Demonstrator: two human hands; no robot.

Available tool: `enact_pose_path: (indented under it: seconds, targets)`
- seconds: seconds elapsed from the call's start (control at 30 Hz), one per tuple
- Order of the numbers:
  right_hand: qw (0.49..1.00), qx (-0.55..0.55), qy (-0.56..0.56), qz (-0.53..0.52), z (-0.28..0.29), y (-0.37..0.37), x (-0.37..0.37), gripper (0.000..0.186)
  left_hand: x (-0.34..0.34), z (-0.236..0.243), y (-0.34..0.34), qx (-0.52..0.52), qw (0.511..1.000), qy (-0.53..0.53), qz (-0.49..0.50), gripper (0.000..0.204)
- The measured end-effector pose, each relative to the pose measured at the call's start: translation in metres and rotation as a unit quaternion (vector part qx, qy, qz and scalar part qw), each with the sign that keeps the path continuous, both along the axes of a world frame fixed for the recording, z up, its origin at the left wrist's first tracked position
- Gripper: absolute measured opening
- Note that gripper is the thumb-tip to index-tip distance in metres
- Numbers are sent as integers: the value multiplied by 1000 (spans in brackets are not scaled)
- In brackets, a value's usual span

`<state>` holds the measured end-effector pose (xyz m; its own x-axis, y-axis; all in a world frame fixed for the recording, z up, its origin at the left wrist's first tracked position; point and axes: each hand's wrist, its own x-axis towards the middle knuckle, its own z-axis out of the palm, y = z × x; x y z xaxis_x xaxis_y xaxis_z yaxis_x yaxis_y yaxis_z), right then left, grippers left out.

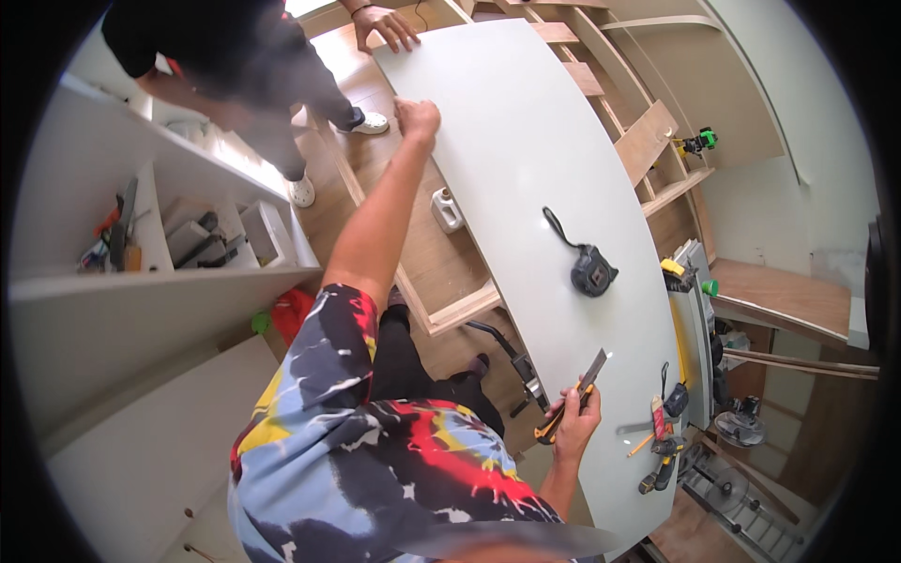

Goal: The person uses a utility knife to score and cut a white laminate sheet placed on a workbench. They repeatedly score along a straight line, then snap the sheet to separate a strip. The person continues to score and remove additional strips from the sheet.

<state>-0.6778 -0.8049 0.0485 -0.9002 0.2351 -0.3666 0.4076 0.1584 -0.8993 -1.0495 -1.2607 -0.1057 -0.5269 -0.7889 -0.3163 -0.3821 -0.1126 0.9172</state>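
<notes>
A long white board [526, 141] lies across the middle of the view. My left hand [419, 117] is at its left edge with fingers curled on it, a little below another person's hand [385, 28] resting at the far corner. My right hand [574, 418] grips a yellow-and-black utility knife [554, 424], its blade out and angled up over the board's near part. A black tape measure [592, 271] with a strap lies on the board between my hands. A pencil [640, 445] and other tools [666, 449] lie at the board's lower right.
The other person [206, 66] stands at upper left by white shelving [141, 277] holding tools. A wooden frame [460, 310] and white jug [447, 209] are below the board. Slatted framework [648, 150], a green-and-black device [699, 141] and a fan [737, 422] are at right.
</notes>
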Motion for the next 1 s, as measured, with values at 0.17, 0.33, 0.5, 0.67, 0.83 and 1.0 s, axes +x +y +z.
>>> enact_pose_path:
  seconds: [0.17,0.33,0.5,0.67,0.83,1.0]
  targets:
    - [999,27,-39,9,4,-56,-4,30,-86,-37,-117,-49,998,38,-16,44]
    - [996,42,-60,-57,4,-61,7,26,-121,-62,-186,-16,988,30,-152,46]
    - [991,48,3,-128,2,-37,31,25,-98,-45,-209,72,983,58,-158,50]
    - [989,45,-28,-141,-14,13,76,35,-21,-42,-135,228,957,81,-163,39]
    - [991,-1,-15,-136,-23,62,157,33,231,-52,92,20,940,15,-342,30]
    - [982,63,-50,-168,-42,170,222,27,449,-8,336,272,857,-106,-425,52]
